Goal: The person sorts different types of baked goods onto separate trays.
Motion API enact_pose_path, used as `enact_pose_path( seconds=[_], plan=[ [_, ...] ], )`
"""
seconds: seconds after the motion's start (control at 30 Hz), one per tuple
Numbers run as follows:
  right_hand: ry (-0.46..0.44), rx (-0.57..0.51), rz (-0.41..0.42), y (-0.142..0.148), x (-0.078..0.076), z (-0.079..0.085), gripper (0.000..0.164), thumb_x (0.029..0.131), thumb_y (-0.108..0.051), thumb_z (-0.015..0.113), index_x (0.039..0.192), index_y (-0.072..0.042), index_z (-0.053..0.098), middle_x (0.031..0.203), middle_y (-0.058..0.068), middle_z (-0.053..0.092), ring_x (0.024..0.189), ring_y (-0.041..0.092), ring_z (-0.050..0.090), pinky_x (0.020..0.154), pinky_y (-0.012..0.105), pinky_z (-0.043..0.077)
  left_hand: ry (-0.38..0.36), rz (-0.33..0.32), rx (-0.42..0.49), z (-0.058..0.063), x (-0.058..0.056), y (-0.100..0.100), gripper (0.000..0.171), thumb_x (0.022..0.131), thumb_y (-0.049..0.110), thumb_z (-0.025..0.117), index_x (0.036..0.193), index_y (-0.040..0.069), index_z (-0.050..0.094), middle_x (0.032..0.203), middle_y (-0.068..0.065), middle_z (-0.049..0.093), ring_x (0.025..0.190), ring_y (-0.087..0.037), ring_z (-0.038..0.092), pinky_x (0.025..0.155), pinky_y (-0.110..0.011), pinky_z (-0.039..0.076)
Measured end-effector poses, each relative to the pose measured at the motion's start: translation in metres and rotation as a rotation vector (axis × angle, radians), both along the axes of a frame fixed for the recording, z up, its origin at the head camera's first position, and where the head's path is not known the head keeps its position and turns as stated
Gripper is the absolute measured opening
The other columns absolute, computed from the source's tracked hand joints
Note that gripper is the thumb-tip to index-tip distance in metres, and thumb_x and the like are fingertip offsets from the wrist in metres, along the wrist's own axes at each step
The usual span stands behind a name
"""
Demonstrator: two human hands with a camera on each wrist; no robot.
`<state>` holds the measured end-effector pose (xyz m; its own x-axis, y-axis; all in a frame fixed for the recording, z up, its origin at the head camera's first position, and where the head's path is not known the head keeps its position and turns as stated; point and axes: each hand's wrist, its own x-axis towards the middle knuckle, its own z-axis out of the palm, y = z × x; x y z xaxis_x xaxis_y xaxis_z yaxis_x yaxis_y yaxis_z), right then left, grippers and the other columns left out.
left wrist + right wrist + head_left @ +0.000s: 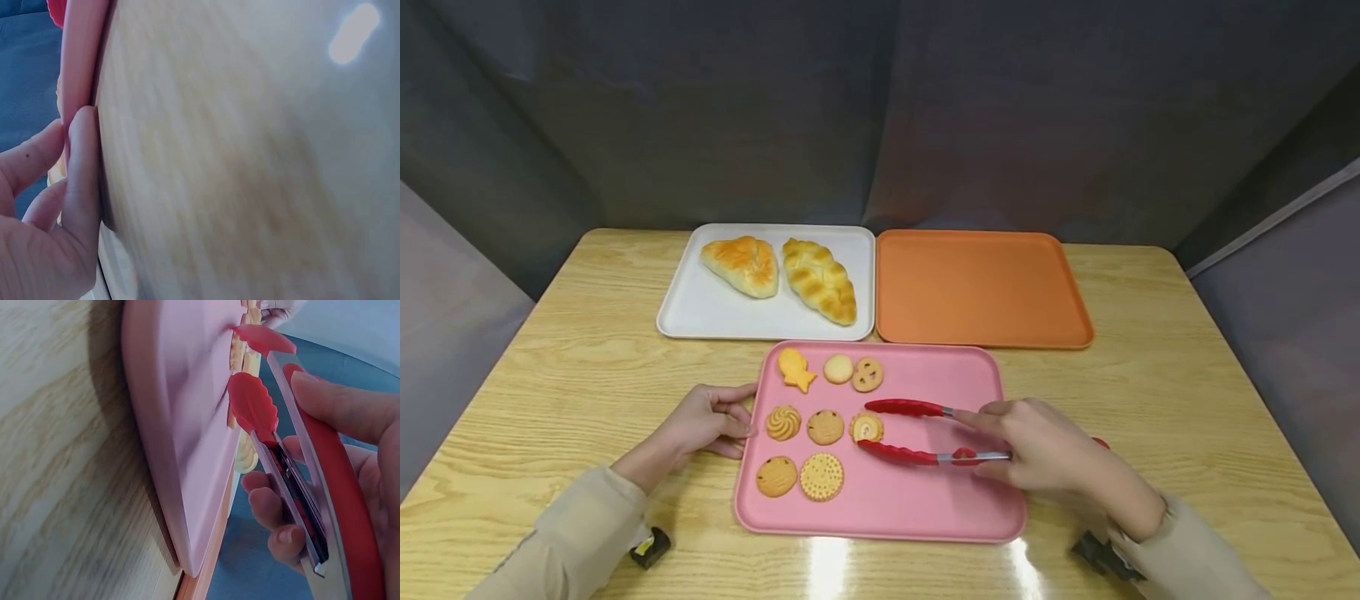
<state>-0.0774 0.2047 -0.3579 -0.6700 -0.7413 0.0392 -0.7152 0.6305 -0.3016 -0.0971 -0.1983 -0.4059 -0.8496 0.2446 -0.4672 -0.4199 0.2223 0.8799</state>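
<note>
My right hand [1037,442] grips a pair of red-tipped metal tongs [340,494] over the pink tray [940,504]. Their two scalloped tips stand apart on either side of a round fluted cookie [867,427] with a pale centre; whether they touch it I cannot tell. At the tray's left edge, my left hand [706,421] pinches the rim, thumb and fingers against it in the left wrist view. Several other cookies lie in rows on the tray's left half, among them a fish-shaped one [794,369], a swirled one [783,423] and a large dotted one [822,477].
Behind the pink tray, a white tray [681,315] bears a triangular pastry [745,265] and a braided bread [820,282]. Beside it on the right sits an orange tray [981,287]. All stand on a wooden table [587,350], with dark cloth [737,108] behind.
</note>
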Motion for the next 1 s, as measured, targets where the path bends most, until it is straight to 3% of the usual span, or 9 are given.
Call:
enact_pose_path(
  seconds=[0.33, 0.77, 1.0],
  plan=[
    [0.017, -0.028, 0.025, -0.0004, -0.0001, -0.0018, 0.047, 0.073, -0.026, 0.074, 0.114, -0.005, 0.064, 0.076, -0.005, 0.06, 0.055, 0.001, 0.039, 0.047, 0.017, 0.035, 0.003, -0.003, 0.0, -0.0005, -0.0001, -0.0001, 0.064, 0.079, -0.011, 0.059, 0.136, -0.006, 0.031, 0.082, -0.021, 0.058, 0.059, -0.019, 0.062, 0.059, -0.04, 0.058],
    [0.06, -0.082, 0.034, 0.0045, -0.0002, -0.0065, 0.048, 0.072, -0.027, 0.075, 0.113, -0.003, 0.064, 0.083, -0.001, 0.064, 0.061, 0.003, 0.049, 0.05, 0.021, 0.043, 0.0, -0.007, -0.008, 0.0003, -0.0009, 0.0012, 0.063, 0.081, -0.01, 0.058, 0.137, -0.005, 0.03, 0.075, -0.008, 0.059, 0.059, -0.017, 0.061, 0.059, -0.04, 0.058],
    [0.053, -0.103, 0.008, 0.0072, -0.0005, -0.0015, 0.051, 0.071, -0.026, 0.076, 0.114, -0.003, 0.064, 0.083, 0.0, 0.064, 0.055, 0.001, 0.038, 0.047, 0.014, 0.033, 0.002, -0.005, -0.009, -0.0001, -0.0004, 0.0007, 0.063, 0.08, -0.01, 0.058, 0.137, -0.005, 0.03, 0.075, -0.009, 0.059, 0.059, -0.017, 0.062, 0.058, -0.04, 0.058]
  ],
)
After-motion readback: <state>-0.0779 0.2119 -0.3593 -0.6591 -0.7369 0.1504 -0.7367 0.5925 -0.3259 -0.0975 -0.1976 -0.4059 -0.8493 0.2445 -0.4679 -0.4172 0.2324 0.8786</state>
